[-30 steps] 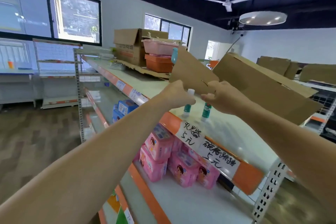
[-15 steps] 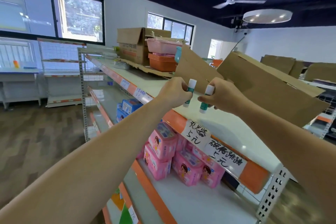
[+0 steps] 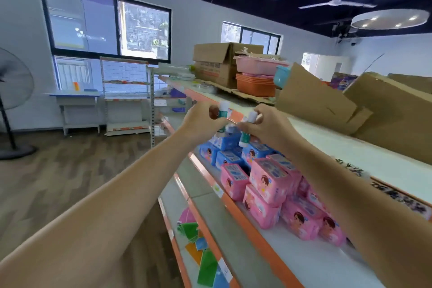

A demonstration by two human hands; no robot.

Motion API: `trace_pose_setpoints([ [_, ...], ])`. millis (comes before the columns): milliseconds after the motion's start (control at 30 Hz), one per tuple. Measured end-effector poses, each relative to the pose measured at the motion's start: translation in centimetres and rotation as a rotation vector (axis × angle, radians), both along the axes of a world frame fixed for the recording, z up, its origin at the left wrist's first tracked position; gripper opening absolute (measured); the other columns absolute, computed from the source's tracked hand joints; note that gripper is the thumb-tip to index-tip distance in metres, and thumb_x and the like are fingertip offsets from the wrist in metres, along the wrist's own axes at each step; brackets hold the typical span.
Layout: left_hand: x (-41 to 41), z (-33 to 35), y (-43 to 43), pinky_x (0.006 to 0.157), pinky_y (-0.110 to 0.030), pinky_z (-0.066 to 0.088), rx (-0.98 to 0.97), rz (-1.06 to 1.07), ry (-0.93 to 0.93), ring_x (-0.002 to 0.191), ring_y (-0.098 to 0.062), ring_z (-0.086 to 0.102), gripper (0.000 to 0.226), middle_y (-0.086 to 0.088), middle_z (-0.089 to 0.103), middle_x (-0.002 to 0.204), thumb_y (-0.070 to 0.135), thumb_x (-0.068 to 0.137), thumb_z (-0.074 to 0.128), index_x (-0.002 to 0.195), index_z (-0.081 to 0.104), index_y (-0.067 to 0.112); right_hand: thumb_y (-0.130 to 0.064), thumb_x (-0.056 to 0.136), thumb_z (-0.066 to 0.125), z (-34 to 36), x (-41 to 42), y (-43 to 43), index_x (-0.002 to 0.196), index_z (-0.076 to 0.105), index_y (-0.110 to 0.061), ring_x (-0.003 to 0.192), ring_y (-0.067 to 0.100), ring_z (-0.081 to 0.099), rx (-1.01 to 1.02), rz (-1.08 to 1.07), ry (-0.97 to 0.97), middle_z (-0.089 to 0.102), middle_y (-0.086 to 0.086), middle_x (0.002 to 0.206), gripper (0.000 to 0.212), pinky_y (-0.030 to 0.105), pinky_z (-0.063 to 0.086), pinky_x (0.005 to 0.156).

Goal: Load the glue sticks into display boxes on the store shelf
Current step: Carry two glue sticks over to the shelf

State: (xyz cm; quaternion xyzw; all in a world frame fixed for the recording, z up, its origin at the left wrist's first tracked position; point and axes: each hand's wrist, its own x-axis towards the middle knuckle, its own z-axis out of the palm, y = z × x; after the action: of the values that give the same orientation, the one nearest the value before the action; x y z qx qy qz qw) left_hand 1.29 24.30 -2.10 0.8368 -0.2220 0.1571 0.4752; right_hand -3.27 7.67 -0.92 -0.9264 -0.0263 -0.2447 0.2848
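Two glue sticks [image 3: 244,138] mid-frame: I'm carrying one pinched in left hand [image 3: 203,121], one in right hand [image 3: 266,125]; next needs a display box.

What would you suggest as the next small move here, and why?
Probably carry both to a display box: the left hand grips a glue stick, the right hand a second glue stick, both held beside the top shelf.
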Motion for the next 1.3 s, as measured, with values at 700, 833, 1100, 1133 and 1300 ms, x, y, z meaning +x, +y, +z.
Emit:
trace_pose_setpoints([
  [700,18.7,-3.7,25.6,0.071,-0.026,0.050,0.044,0.335,0.059,0.078,-0.005,0.057,0.022,0.011,0.058,0.085,0.025,0.084,0.066,0.101,0.054,0.020,-0.037,0.085,0.070,-5.1,25.2,25.0,0.085,0.052,-0.016,0.062,0.011,0.044,0.071,0.346,-0.017,0.051,-0.005,0.072,0.028,0.026,0.034,0.055],
  [833,26.9,-3.1,27.7,0.077,-0.031,0.053,0.002,0.375,0.089,0.082,-0.006,0.058,0.023,0.011,0.059,0.088,0.023,0.083,0.066,0.103,0.055,0.019,-0.035,0.083,0.071,-4.5,33.7,26.9,0.089,0.055,-0.011,0.061,0.010,0.046,0.088,0.377,-0.017,0.053,-0.003,0.073,0.030,0.024,0.035,0.053],
  [1100,41.0,-2.7,32.3,0.073,-0.039,0.057,-0.042,0.399,0.085,0.085,-0.012,0.062,0.020,0.006,0.061,0.091,0.024,0.083,0.067,0.097,0.053,0.025,-0.039,0.085,0.068,-4.0,48.6,31.7,0.084,0.054,-0.013,0.062,0.012,0.049,0.000,0.413,-0.040,0.053,-0.003,0.070,0.030,0.026,0.037,0.055],
  [1133,43.1,-2.8,33.3,0.073,-0.039,0.057,-0.044,0.405,0.085,0.085,-0.012,0.062,0.020,0.007,0.061,0.091,0.024,0.083,0.067,0.097,0.053,0.026,-0.038,0.085,0.068,-4.2,50.7,32.6,0.083,0.054,-0.013,0.062,0.013,0.049,-0.010,0.414,-0.044,0.053,-0.003,0.070,0.029,0.027,0.038,0.055],
  [1300,53.4,-3.8,38.4,0.068,-0.028,0.055,-0.024,0.392,0.059,0.082,-0.006,0.059,0.023,0.011,0.059,0.089,0.024,0.083,0.067,0.099,0.052,0.026,-0.039,0.087,0.066,-4.9,60.7,37.9,0.090,0.054,-0.014,0.061,0.008,0.048,-0.042,0.384,-0.043,0.053,-0.005,0.073,0.028,0.025,0.038,0.053],
])
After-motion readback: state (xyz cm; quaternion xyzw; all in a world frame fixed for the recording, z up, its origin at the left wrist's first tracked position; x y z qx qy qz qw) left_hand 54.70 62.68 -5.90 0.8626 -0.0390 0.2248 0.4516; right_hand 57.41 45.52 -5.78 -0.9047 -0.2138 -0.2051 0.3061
